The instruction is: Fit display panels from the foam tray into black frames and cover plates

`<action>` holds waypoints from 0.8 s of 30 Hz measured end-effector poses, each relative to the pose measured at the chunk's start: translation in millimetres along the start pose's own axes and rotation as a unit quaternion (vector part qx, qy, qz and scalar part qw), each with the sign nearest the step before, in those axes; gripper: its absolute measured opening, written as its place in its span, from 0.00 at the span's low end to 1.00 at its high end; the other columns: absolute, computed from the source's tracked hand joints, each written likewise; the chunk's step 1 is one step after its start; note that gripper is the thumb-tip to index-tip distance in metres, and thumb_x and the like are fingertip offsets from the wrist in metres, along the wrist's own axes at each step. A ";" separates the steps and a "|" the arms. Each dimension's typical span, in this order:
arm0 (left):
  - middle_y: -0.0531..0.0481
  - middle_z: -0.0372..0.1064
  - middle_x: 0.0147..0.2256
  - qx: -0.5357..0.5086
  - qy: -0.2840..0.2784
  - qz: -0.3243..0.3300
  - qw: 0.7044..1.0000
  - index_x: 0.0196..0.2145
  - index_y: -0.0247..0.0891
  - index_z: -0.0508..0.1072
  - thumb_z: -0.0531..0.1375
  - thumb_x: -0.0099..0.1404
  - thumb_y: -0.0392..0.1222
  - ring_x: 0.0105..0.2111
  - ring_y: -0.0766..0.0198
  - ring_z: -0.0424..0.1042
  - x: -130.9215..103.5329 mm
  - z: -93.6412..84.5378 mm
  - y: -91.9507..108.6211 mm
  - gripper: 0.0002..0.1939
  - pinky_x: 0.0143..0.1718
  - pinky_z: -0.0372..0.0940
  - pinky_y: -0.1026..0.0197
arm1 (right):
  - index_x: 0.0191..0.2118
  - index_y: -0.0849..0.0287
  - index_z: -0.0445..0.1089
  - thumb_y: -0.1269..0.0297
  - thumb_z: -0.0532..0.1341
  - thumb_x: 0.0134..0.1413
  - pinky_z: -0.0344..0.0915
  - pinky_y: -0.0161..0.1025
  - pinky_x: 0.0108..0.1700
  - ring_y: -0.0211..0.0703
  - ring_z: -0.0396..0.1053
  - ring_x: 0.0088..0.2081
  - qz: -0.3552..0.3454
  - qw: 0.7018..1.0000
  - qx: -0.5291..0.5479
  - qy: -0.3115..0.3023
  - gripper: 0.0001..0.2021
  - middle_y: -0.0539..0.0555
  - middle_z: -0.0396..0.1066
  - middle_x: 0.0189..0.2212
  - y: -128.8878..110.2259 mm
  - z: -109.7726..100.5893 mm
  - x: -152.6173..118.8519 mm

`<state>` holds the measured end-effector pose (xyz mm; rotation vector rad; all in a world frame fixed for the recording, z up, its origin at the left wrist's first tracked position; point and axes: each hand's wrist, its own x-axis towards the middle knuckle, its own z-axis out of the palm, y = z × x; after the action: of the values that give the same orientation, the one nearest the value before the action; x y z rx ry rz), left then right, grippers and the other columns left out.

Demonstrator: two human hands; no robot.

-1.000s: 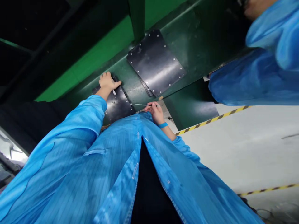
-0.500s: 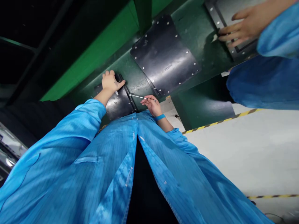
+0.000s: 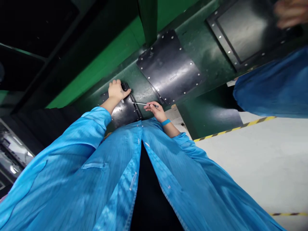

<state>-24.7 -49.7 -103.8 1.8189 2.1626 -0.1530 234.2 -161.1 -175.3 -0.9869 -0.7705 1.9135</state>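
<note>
My left hand [image 3: 117, 90] rests on a black rubber-like panel [image 3: 124, 113] with light dots along its edge. Its thumb is stretched out to the right over the panel's raised edge, apart from the other fingers. In my right hand [image 3: 157, 111] is a slim tool with a thin shiny shaft [image 3: 141, 103] and a dark handle; its exact kind cannot be made out. The shaft points left, and its tip is at the panel's right edge, just below my left thumb. A blue band [image 3: 165, 122] circles my right wrist.
A larger black panel [image 3: 169, 72] with light dots lies on the green bench [image 3: 204, 48] to the right. Farther right is a framed black panel [image 3: 245, 30], with a co-worker's blurred hand [image 3: 292, 12] over it and their blue garment [image 3: 269, 86] below. A green post [image 3: 148, 22] stands behind.
The co-worker's hand has moved up and right, off the framed panel's left edge. My tool's tip has shifted slightly left against the panel. The whole view has tilted a little.
</note>
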 end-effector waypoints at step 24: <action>0.53 0.65 0.65 0.002 0.252 0.117 0.960 0.62 0.44 0.71 0.44 0.76 0.62 0.69 0.70 0.58 -189.4 -212.0 109.9 0.30 0.71 0.48 0.67 | 0.39 0.62 0.77 0.30 0.56 0.58 0.68 0.45 0.32 0.54 0.72 0.25 -0.310 0.752 -0.578 0.066 0.35 0.60 0.74 0.26 -170.4 53.2 -59.6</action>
<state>74.8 -148.6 166.8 2.2910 2.2185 0.4043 276.1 -140.9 7.0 -1.2741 -1.9903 0.6273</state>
